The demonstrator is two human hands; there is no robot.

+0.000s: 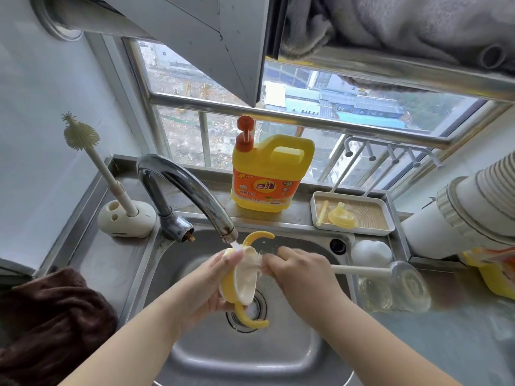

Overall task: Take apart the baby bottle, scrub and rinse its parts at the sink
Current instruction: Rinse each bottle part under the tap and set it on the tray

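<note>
Your left hand (216, 277) grips the yellow bottle ring (242, 280) with handles, under the tap (192, 190) over the sink (292, 355). Your right hand (301, 270) pinches its cream edge.

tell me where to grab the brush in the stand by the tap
Grip the brush on its bare white shaft, just above the stand, coming from the right and above. The handle leans up and left toward the wall, the bristle head is at the top, and the foot sits in the stand's socket.
</note>
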